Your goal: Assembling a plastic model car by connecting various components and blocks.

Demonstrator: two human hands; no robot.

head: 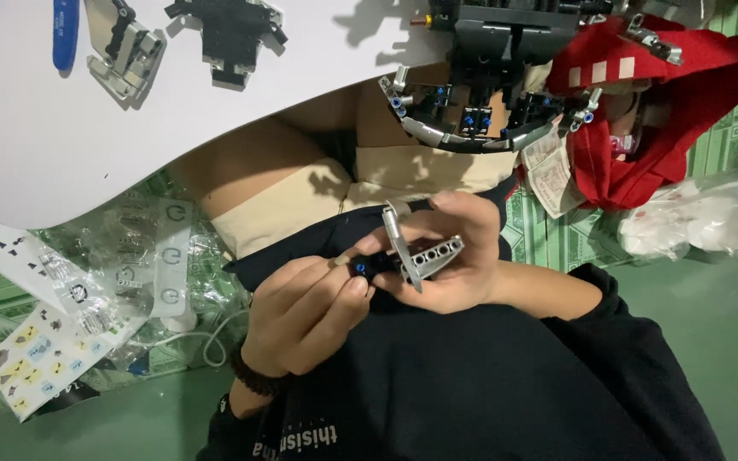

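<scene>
My right hand (459, 265) comes in from the right and grips a small grey building-brick assembly (420, 254), a beam with round holes joined to a thin angled grey strip. My left hand (305, 312), with a dark band at the wrist, comes up from the lower left. Its fingertips pinch a small black piece with a blue pin (360, 268) against the left end of that assembly. Both hands hover over my lap, just above my black shirt (471, 384).
A white board (44, 128) at upper left carries two black-and-grey sub-assemblies (228, 34) and a blue tool (65, 30). A larger black model (489, 77) sits at top centre beside a red cloth bag (642, 128). Clear plastic bags (138, 256) and a sticker sheet (36, 354) lie left.
</scene>
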